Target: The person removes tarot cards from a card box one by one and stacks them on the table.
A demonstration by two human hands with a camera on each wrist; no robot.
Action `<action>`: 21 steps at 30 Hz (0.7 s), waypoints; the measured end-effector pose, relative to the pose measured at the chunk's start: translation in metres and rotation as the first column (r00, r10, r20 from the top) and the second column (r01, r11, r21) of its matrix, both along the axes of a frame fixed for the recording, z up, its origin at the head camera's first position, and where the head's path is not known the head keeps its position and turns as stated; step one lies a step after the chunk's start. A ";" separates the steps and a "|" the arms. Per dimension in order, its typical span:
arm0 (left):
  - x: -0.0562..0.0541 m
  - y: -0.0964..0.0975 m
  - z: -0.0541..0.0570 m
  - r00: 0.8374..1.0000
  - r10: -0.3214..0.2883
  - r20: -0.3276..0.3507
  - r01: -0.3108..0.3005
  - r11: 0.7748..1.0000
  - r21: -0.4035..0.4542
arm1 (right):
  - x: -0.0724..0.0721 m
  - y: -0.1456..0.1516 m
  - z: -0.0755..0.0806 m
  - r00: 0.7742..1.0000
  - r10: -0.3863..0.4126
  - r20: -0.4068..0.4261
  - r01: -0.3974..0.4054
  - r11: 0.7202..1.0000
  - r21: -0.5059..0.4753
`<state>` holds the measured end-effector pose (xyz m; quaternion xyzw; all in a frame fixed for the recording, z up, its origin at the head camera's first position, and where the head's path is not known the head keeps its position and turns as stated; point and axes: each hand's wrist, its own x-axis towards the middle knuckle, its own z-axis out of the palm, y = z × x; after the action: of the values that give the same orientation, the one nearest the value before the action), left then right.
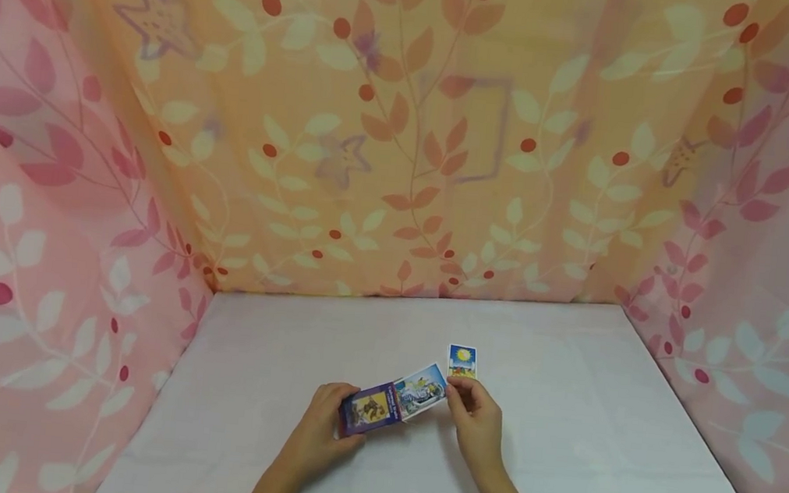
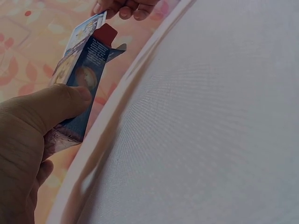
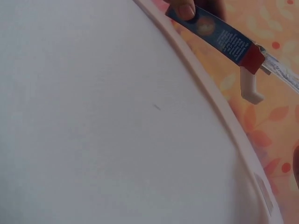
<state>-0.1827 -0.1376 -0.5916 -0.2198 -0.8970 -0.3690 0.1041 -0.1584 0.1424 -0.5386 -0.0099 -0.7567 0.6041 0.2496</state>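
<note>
My left hand (image 1: 324, 427) grips a dark blue card box (image 1: 371, 410), its thumb (image 2: 70, 100) along the printed narrow side in the left wrist view. The box is tilted, with its open end toward the right and a red flap (image 2: 106, 34) folded out. Out of that end sticks a picture card (image 1: 422, 392), partly inside the box. My right hand (image 1: 480, 426) pinches the card's outer corner between thumb and fingers. Just beyond those fingers a card with a yellow sun (image 1: 463, 359) lies on the table, its lower edge overlapped by the hand.
A white cloth covers the table (image 1: 265, 353). Patterned fabric hangs behind it (image 1: 384, 199) and on both sides, pink on the left (image 1: 49, 248) and on the right (image 1: 747, 324).
</note>
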 end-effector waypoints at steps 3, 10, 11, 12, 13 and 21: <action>-0.001 0.000 0.001 1.000 0.001 0.000 -0.001 1.000 -0.002 | -0.006 0.007 -0.005 1.000 -0.015 0.025 0.015 1.000 -0.003; 0.000 0.002 -0.001 1.000 -0.015 0.009 0.015 1.000 0.012 | -0.020 0.024 -0.024 0.998 -0.021 0.063 0.017 0.998 0.054; 0.001 0.002 -0.001 1.000 -0.013 0.011 0.013 1.000 0.012 | -0.021 0.026 -0.023 0.997 -0.015 0.070 0.010 0.998 0.066; 0.001 0.002 0.000 1.000 -0.013 0.011 0.013 1.000 0.013 | -0.022 0.028 -0.022 0.997 -0.009 0.075 0.003 0.997 0.077; 0.001 0.002 0.000 1.000 -0.012 0.010 0.011 1.000 0.011 | -0.022 0.029 -0.020 0.997 -0.003 0.077 -0.004 0.996 0.086; 0.001 0.000 -0.002 0.999 -0.002 0.033 0.001 1.000 0.026 | -0.030 0.038 -0.009 0.991 0.057 0.120 -0.070 0.992 0.101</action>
<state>-0.1813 -0.1376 -0.5933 -0.2130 -0.8936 -0.3842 0.0916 -0.1882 0.1809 -0.5472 -0.0080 -0.8007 0.5694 0.1858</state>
